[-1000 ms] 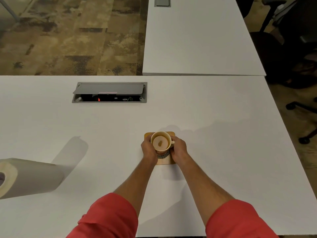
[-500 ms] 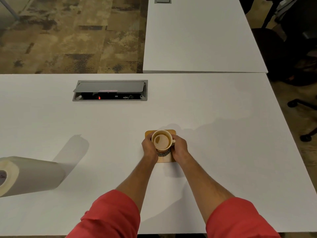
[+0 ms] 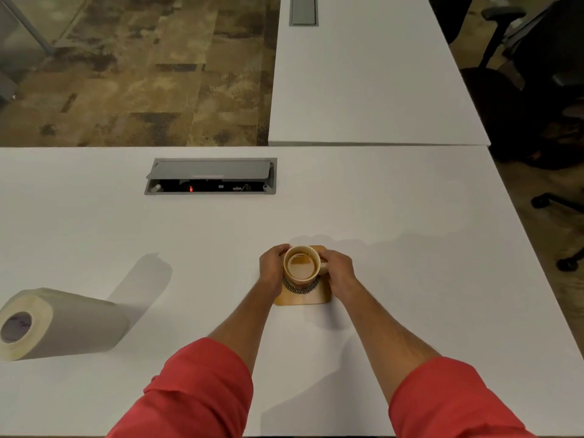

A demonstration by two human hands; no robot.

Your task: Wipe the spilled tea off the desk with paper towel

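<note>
A cream tea cup (image 3: 301,267) holding brown tea stands on a square wooden coaster (image 3: 305,297) on the white desk (image 3: 410,279). My left hand (image 3: 271,268) wraps the cup's left side and my right hand (image 3: 339,271) grips its right side at the handle. The cup looks tilted slightly toward me. A roll of paper towel (image 3: 63,324) lies on its side at the desk's left, well away from both hands. I see no spilled tea on the desk surface.
A grey cable box (image 3: 210,176) with its lid half raised is set into the desk beyond the cup. A second white desk (image 3: 363,74) adjoins at the back. Black office chairs (image 3: 537,90) stand to the right, off the desk edge.
Both hands stay on the cup. The tea surface inside has shifted, so the cup seems to tip a little toward me.
</note>
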